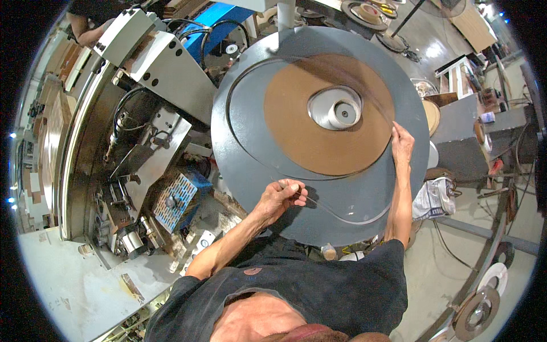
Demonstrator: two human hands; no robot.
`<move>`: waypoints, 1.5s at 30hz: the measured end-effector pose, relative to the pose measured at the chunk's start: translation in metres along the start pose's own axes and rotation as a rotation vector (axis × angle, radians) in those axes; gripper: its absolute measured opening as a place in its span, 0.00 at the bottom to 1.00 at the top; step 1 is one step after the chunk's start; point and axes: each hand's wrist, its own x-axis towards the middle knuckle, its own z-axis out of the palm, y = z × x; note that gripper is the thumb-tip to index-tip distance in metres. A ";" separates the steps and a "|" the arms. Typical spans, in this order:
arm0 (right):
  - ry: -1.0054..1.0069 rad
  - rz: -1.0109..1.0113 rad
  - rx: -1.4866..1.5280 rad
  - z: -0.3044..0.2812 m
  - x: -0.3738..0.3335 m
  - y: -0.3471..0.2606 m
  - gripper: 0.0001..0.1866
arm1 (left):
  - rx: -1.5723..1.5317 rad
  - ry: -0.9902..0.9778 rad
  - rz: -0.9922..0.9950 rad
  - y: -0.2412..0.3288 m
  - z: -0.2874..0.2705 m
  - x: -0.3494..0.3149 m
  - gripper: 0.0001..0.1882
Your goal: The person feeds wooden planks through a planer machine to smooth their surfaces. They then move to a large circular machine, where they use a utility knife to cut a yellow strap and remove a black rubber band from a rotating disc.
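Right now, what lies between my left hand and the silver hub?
In the head view, from your left hand to the silver hub: a stretch of the grey disc, crossed by a thin curving strip, then the brown disc.

matt brown disc (288, 122), glossy grey turntable (248, 108)

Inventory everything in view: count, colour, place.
Round table: one, grey, centre
Disc: one, brown, on table
Hub: one, silver, disc's middle
Thin strip: apparently one, dark, looped over table
Machine: one, light grey, left
Slotted plate: one, blue, left
Bag: one, whitish, right
Rings: several, white, brown, lower right
Other clutter: uncounted, mixed, around edges
Co-worker's arm: one, upper left
Shirt: one, black, bottom
Left hand: one, lower centre, pinching strip
Right hand: one, right side, holding strip
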 end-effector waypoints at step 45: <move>0.037 0.129 -0.240 0.020 -0.183 -0.137 0.25 | -0.111 0.511 0.733 -0.009 -0.191 -0.331 0.19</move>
